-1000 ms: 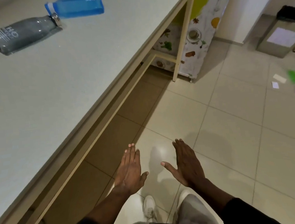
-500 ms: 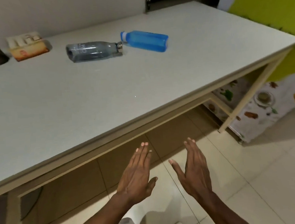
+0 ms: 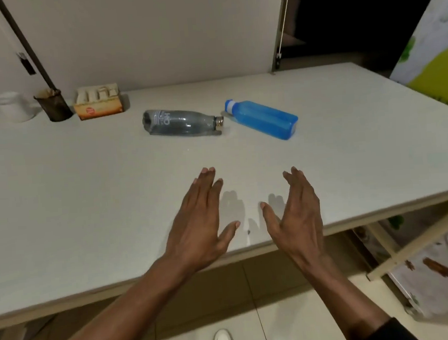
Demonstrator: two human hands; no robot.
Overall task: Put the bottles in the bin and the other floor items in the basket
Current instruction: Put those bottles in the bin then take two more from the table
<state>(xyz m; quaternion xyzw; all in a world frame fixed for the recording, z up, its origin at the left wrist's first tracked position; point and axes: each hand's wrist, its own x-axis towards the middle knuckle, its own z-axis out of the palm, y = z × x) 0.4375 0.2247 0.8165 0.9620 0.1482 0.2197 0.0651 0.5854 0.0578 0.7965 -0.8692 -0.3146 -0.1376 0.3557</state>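
On the tabletop: two bottles lying on their sides, cap ends nearly meeting, well beyond both hands.
Grey bottle (image 3: pixel 183 122): clear, smoky, seemingly empty; probably light, smooth and inclined to roll. Best taken around mid-body.
Blue bottle (image 3: pixel 263 119): flatter-sided, white cap; likely light and steadier. Grip across the broad body.
Left hand (image 3: pixel 198 220): fingers extended, thumb apart, holding nothing.
Right hand (image 3: pixel 297 212): fingers extended, empty.
Table (image 3: pixel 85 194): smooth white surface.

Long white laminate table (image 3: pixel 86 207) w/ pale wood frame fills centre. Plain off-white wall (image 3: pixel 153 36) at 12 o'clock; dark opening (image 3: pixel 366 11) at 1. Glossy beige floor tiles (image 3: pixel 295 311) at 6.
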